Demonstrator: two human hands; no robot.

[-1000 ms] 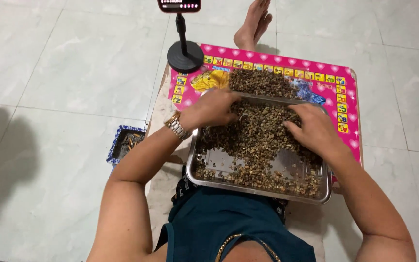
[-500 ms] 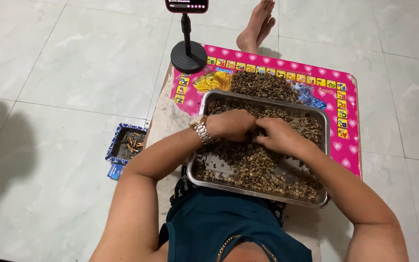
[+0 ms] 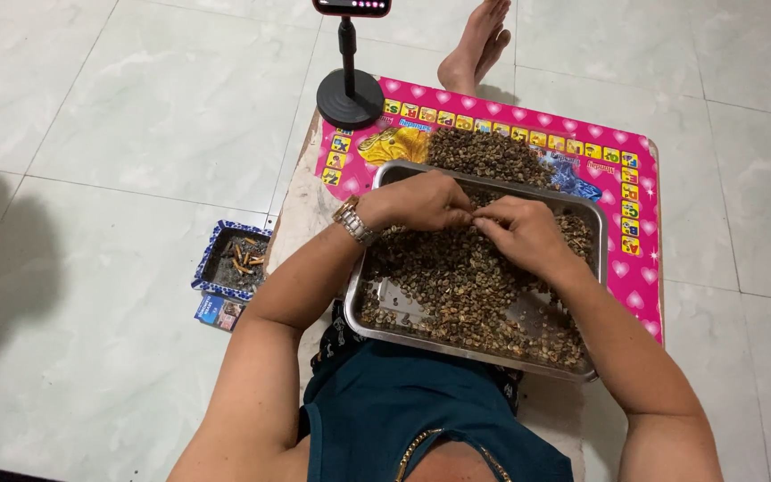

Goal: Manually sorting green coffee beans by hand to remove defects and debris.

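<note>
Floor [image 3: 118,107]: pale marble-look tile, fills frame. Low pink surface [image 3: 622,228] w/ picture border sits at 12–3 o'clock of the person; a bare foot [image 3: 475,49] shows beyond it at 12.

Steel tray [image 3: 377,330]: rectangular, rests partly on the surface, near edge at the lap. Loaded w/ small brown-green seeds [image 3: 457,286] — thick across the middle and far half, bare metal showing at 7 and 4 o'clock. A second loose heap of seeds [image 3: 484,152] lies on the surface just past the tray's far rim.

Phone stand [image 3: 350,94], black round base, at 11 o'clock on the surface corner. Blue-rimmed ashtray [image 3: 229,259] on the floor at 9.

Left hand [image 3: 417,201], watch on wrist, and right hand [image 3: 519,232] meet over the tray's far half. Fingers of both are pinched closed, tips touching each other; what they grip is too small to tell, prob. a single seed.

Risk, judged: tray overhangs the surface edge — forearm pressure on the near rim could tip it and spill. Loose heap could roll off the surface.
</note>
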